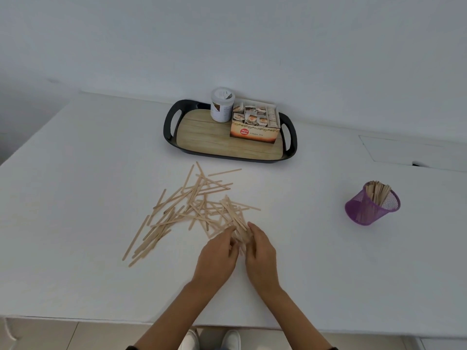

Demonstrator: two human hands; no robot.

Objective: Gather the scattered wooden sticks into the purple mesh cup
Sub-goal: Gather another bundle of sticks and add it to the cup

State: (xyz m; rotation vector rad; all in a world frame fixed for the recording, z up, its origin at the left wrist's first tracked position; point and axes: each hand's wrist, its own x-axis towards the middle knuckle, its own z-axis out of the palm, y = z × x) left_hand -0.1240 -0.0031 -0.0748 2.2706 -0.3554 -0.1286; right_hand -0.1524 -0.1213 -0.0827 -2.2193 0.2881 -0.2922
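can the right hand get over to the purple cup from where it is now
Probably yes. The right hand is at the near edge of the stick pile, and the table between it and the purple mesh cup shows nothing in the way.

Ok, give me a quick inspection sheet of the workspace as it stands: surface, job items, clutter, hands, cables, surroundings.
Surface: white table, with a flat panel outline at its far right.
Job's things: wooden sticks lie scattered in a loose pile at the middle; purple mesh cup stands to the right, apart from the pile, already holding a bundle of sticks.
Clutter: black-rimmed tray at the back, carrying a white canister and an open ginger tea box.
Hands: left hand and right hand meet at the near edge of the pile, closing round a small bunch of sticks.
Cables: nothing seen.
Surroundings: plain white wall behind; tiled floor and white shoes below the table edge.
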